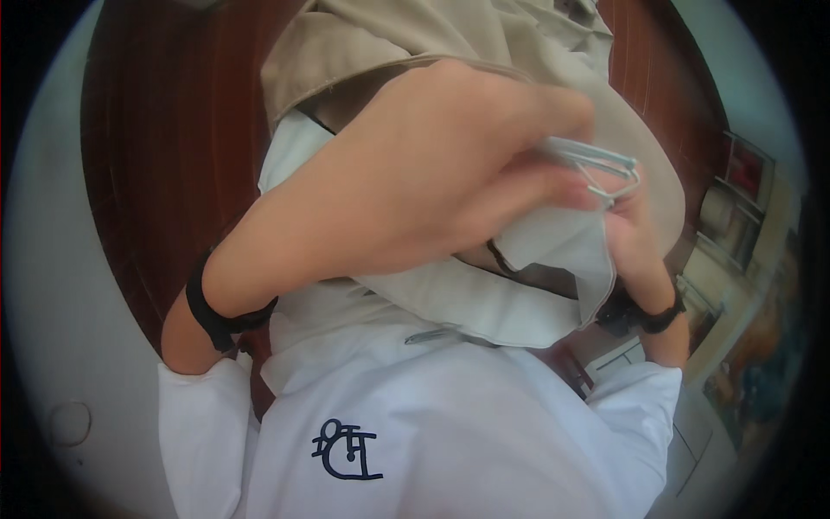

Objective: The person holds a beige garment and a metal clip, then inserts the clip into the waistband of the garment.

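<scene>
My left hand (454, 162) reaches across to the right, pinching a bent metal wire clip (593, 159) between thumb and fingers. Behind the clip, my right hand (626, 227) is blurred and partly hidden, with its fingers at the top of a white cloth flap (557, 237). The flap hangs below both hands and seems gripped at its upper edge. Beneath lies a beige fabric garment (454, 29) with a dark gap at its opening. A pale cloth band (467, 292) curves along the near side. Another metal wire piece (431, 336) rests close to my white shirt.
A red-brown, wood-like surface (162, 130) shows on both sides of the beige fabric. Grey-white surface (52, 259) lies at the far left. To the right are blurred framed or shelf-like items (733, 220) and pale panels (687, 441).
</scene>
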`<state>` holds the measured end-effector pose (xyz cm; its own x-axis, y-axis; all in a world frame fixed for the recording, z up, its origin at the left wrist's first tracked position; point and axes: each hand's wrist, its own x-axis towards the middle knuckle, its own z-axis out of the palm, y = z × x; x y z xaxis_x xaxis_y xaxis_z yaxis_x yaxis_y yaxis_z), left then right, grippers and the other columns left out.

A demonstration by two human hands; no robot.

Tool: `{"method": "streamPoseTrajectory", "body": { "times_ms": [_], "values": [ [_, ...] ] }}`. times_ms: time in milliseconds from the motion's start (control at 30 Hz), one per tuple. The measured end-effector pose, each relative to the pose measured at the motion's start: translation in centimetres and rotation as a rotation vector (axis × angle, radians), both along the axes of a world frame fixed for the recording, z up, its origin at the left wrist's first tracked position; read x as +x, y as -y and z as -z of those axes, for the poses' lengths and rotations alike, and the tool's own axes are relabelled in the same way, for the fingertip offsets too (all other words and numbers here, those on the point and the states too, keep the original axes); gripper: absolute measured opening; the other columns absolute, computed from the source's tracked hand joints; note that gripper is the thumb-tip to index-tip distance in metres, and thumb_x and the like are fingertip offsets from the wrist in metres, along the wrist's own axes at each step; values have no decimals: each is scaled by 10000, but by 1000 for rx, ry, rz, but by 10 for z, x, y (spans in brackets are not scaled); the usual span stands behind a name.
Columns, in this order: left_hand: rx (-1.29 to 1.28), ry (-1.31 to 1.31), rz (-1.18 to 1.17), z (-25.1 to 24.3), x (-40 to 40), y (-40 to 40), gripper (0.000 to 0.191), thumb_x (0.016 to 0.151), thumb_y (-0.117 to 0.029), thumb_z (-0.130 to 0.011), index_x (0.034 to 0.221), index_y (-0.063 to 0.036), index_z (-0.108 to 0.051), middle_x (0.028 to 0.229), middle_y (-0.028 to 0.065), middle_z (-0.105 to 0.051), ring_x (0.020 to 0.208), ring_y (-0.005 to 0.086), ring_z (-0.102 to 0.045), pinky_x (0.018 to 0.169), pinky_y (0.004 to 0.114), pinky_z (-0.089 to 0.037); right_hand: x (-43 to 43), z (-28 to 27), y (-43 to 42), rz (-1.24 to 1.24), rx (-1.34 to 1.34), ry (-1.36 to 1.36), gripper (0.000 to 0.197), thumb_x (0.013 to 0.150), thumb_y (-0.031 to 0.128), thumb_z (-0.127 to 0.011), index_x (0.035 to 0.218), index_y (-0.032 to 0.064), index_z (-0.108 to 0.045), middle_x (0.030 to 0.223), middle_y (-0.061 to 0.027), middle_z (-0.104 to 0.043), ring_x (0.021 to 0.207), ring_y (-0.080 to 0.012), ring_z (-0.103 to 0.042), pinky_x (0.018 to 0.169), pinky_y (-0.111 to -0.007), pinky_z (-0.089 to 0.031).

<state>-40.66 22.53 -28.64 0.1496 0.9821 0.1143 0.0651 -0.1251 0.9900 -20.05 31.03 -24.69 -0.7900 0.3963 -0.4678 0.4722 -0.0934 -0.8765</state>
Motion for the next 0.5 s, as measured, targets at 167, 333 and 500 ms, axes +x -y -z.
{"method": "streamPoseTrajectory", "body": {
  "times_ms": [167,333,500],
  "values": [
    [-10,118,-52,11,-2,-1,197,900,-144,-657,941,29,-573,752,31,-561,699,55,-494,609,240,-449,-11,-1,4,-45,55,-80,203,784,89,-732,954,-14,-697,973,-87,-692,855,-168,-641,774,-297,-490],
    [31,-57,-77,10,-16,-15,225,899,-174,-663,943,29,-578,753,52,-575,689,66,-506,628,235,-462,-21,7,-5,-196,369,-225,252,725,84,-783,949,0,-705,1014,-122,-680,876,-215,-663,777,-293,-497],
    [-8,64,-110,3,-30,-10,237,914,-146,-622,1079,-15,-513,822,34,-576,699,65,-507,614,225,-444,-28,18,-11,-192,409,-322,250,717,50,-784,948,-5,-705,978,-132,-689,827,-210,-667,707,-295,-508]
  ]
}}
